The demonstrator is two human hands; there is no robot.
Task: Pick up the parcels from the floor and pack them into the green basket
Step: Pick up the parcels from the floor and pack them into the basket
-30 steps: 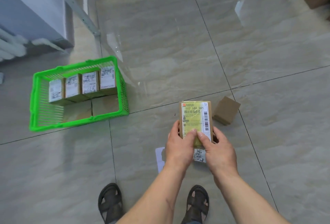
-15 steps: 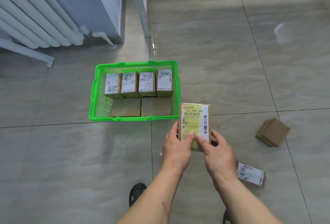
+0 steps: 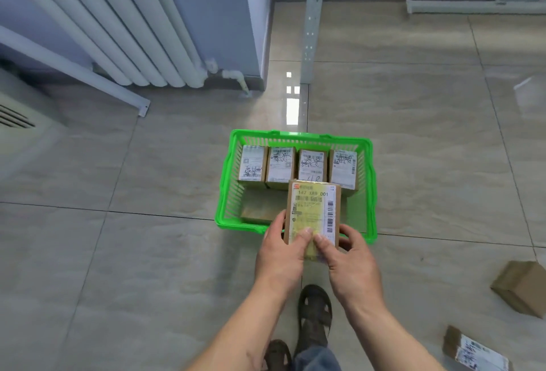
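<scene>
Both hands [image 3: 317,258] extended forward, thumbs together, gripping.

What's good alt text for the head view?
Both hands, left hand and right hand, hold a labelled parcel over a green basket on the tiled floor; four parcels stand along its far side. Two more boxes lie at right.

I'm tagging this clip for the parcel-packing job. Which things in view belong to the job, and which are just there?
Part of the job:
- green basket, four labelled parcels standing in it
- yellow-labelled parcel, held by left hand and right hand
- plain brown box on the floor
- labelled parcel on the floor

Just there:
- radiator
- metal post
- sandals
</scene>
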